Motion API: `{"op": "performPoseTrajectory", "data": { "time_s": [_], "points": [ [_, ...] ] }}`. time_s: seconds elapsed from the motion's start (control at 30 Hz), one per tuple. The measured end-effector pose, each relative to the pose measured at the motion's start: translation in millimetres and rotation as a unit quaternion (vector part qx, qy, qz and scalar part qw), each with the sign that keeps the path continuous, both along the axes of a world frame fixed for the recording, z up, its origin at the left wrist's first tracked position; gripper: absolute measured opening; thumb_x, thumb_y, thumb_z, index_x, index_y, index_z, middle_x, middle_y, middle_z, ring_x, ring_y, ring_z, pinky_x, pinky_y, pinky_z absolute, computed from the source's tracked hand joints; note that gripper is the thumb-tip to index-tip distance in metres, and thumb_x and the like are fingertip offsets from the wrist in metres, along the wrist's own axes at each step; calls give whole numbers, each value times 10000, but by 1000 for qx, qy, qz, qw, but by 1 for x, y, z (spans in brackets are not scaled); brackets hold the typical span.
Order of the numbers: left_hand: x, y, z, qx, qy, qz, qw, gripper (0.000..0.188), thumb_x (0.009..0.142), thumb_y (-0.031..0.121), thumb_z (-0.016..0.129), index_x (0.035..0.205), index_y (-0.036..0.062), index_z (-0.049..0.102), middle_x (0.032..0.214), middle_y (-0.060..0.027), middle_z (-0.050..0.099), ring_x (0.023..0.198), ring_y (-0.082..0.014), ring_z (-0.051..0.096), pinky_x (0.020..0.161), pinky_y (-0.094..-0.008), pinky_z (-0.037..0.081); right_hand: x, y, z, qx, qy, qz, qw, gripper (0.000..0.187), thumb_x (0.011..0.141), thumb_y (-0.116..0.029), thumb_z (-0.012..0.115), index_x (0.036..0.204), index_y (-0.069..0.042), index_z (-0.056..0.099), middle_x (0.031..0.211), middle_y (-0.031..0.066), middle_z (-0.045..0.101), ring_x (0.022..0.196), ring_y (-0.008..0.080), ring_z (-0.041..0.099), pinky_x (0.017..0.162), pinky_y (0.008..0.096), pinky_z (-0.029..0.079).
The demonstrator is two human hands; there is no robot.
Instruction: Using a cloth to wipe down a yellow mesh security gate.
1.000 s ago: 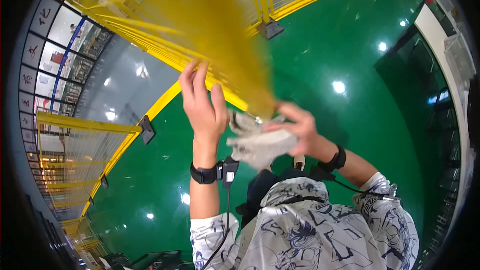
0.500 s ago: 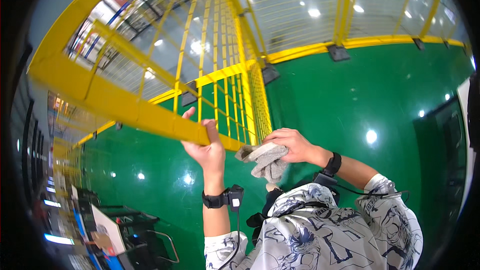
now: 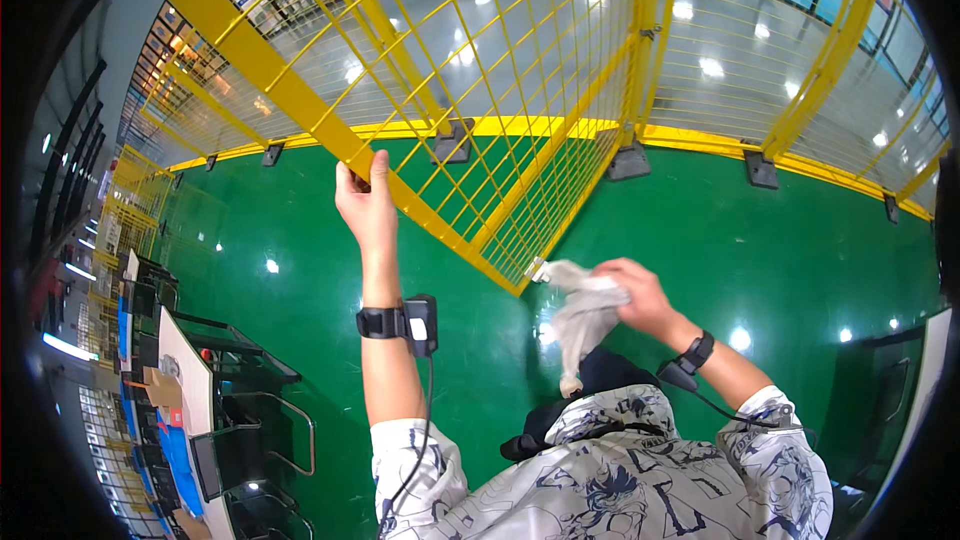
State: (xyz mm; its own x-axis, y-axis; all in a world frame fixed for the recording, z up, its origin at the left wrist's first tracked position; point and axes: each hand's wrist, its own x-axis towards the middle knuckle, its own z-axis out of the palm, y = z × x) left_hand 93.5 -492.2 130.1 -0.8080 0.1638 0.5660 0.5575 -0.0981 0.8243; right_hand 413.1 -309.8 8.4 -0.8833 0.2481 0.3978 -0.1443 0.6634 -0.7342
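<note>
A yellow wire-mesh gate panel (image 3: 510,110) stands at an angle ahead of me. My left hand (image 3: 367,208) is closed round its outer frame bar, the thumb lying along the near side. In my right hand (image 3: 648,302) is a crumpled light-grey cloth (image 3: 583,318), which hangs down and is partly blurred. The cloth's upper end is close to a small silvery metal fitting (image 3: 538,270) at the panel's lower corner; I cannot tell whether they touch. Both wrists wear black straps with small wired boxes.
Yellow mesh fencing (image 3: 730,60) on dark feet (image 3: 760,170) runs across the back and right. The floor (image 3: 690,220) is glossy green. At the left stand tables (image 3: 185,360) with boxes and a tubular metal frame (image 3: 300,440). A dark panel with a pale edge (image 3: 905,410) is at the right.
The gate panel now shows more of its mesh face, and my left hand sits higher and further left on its frame. My right hand has moved right with the cloth, away from the frame bar.
</note>
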Motion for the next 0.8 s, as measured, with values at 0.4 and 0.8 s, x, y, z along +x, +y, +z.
{"op": "performPoseTrajectory", "data": {
  "time_s": [0.4,0.8],
  "points": [
    [-132,-1,-38,-7,0,59,998,300,921,220,637,1087,-13,545,971,-66,615,830,-118,556,727,-261,444,-92,74,-45,-101,18,-113,988,400,671,36,544,1062,1,620,1043,144,612,962,305,616,843,323,484],
    [-224,48,-34,-48,32,212,976,446,785,122,767,1140,-69,575,938,-68,589,785,-159,593,730,-288,491,-194,79,-45,-76,-93,-3,993,441,631,23,599,1071,-10,601,1088,135,604,1040,316,587,886,361,477]
  ]
}}
